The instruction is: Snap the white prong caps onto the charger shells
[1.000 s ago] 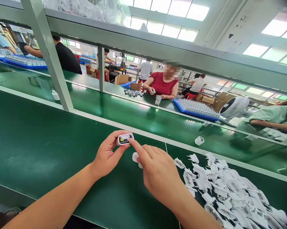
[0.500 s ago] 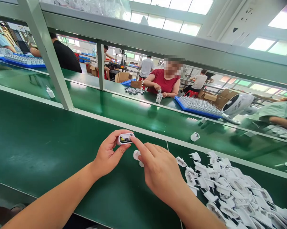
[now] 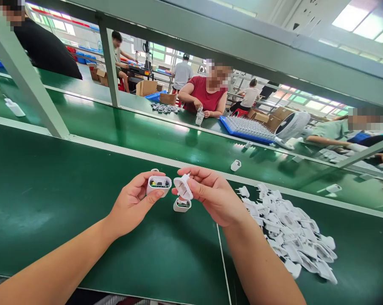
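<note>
My left hand (image 3: 132, 201) is closed around a white charger housing (image 3: 158, 186), its open end facing me and electronic parts showing inside. Close to its right, my right hand (image 3: 215, 192) pinches a white plug cover (image 3: 183, 187) between thumb and fingers, hollow side turned toward the housing; the two pieces are apart. Below the cover, a second charger housing (image 3: 182, 206) stands on the green work surface, circuit parts visible in its open top. A pile of white plug covers (image 3: 289, 224) lies right of my right hand.
Beyond a pale strip, a green belt (image 3: 140, 135) carries a few white housings (image 3: 236, 165). A slanted metal post (image 3: 41, 84) and overhead beam cross the view. Across the belt, a person in red (image 3: 204, 95) works beside a blue tray (image 3: 247, 130) and a white fan (image 3: 291, 127).
My right index finger has left the housing's opening, and the right hand now holds a plug cover up beside it. The view has shifted right, so the surroundings appear farther left.
</note>
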### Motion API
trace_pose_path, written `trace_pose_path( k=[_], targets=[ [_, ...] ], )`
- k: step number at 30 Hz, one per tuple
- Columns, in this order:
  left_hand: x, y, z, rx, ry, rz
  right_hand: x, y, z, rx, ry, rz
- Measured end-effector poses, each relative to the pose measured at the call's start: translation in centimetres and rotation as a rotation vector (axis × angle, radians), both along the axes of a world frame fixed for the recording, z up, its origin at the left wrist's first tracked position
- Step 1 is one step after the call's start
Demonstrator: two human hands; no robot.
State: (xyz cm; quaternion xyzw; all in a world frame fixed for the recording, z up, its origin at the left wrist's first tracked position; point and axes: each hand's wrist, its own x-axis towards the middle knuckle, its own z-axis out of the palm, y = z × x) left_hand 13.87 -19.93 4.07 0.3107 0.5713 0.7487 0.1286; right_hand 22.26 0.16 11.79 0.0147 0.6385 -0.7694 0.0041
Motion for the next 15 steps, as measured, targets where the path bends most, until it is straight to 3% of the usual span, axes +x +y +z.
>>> trace_pose_path(
  k=[8,15],
  targets=[
    [0.34,-0.39,-0.44,-0.064,0.154,-0.117,0.21,-0.61,-0.09,0.126,0.128,-0.107],
    [0.32,-0.52,-0.46,-0.108,0.230,-0.142,0.42,-0.91,-0.61,0.308,0.198,-0.142]
  ],
)
